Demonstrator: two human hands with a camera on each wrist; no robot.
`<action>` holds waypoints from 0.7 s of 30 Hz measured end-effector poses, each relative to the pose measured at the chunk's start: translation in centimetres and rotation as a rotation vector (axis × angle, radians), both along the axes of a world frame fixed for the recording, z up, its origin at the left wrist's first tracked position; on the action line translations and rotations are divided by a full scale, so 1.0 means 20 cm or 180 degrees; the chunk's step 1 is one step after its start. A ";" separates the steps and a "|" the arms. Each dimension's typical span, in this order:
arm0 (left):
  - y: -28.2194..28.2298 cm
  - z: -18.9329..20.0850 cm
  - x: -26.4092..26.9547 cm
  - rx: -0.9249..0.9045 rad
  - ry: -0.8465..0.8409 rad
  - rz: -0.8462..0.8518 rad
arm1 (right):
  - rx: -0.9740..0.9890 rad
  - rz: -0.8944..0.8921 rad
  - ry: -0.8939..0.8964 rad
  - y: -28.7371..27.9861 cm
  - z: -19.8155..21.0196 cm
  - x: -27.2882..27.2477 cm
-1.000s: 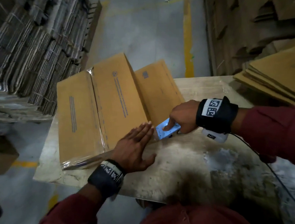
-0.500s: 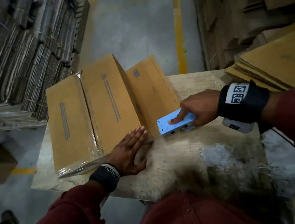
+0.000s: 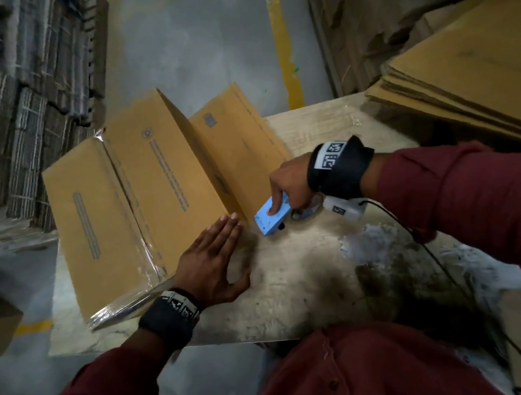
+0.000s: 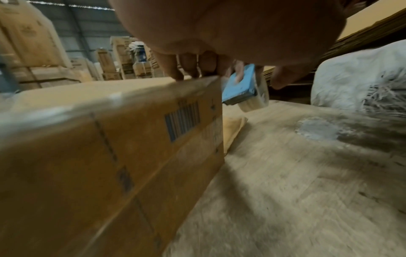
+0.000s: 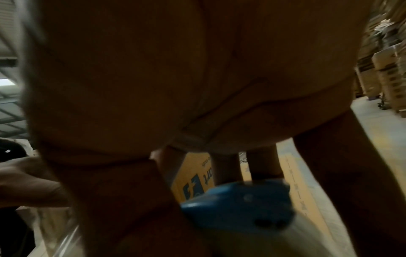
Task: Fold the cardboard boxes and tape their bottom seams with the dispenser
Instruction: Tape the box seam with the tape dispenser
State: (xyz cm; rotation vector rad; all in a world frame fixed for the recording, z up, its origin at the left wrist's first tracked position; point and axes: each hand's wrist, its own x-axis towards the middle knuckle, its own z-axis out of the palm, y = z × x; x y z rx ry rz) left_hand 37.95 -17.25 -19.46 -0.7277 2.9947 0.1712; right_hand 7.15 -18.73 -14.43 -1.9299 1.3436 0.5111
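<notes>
A brown cardboard box (image 3: 145, 188) stands bottom-up on the wooden table (image 3: 316, 274), with clear tape (image 3: 134, 208) along its centre seam. My left hand (image 3: 217, 257) lies flat with straight fingers on the box's near right corner; in the left wrist view its fingertips (image 4: 193, 73) touch the box's top edge (image 4: 110, 97). My right hand (image 3: 286, 188) grips the blue tape dispenser (image 3: 271, 213) just right of that corner, low over the table. The right wrist view shows the dispenser (image 5: 237, 201) under my dark palm, with a printed box side (image 5: 197, 180) behind.
Flat cardboard sheets (image 3: 463, 78) are stacked at the table's far right. Bundles of flattened cartons (image 3: 17, 92) fill the left. A yellow floor line (image 3: 283, 44) runs beyond the table. A white bag (image 4: 360, 80) lies on the right side. A cable (image 3: 420, 240) trails from my right wrist.
My right hand has brought the dispenser back toward the box corner after drawing away to the right. My left hand has stayed flat on the box.
</notes>
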 end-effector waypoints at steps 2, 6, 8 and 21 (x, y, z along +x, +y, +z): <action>-0.01 0.02 -0.02 -0.0151 -0.0082 -0.0068 | -0.0011 0.0001 0.0002 -0.03 -0.01 0.02; -0.09 0.10 -0.10 -0.0550 -0.0362 -0.0276 | 0.0144 0.0074 0.0123 -0.07 -0.09 0.07; -0.13 0.13 -0.14 -0.0572 -0.0532 -0.0405 | 0.0247 0.0127 0.0312 -0.06 -0.17 0.06; -0.31 0.18 -0.36 0.0111 -0.1531 -0.0865 | 0.0393 -0.0316 0.0123 0.22 -0.22 -0.18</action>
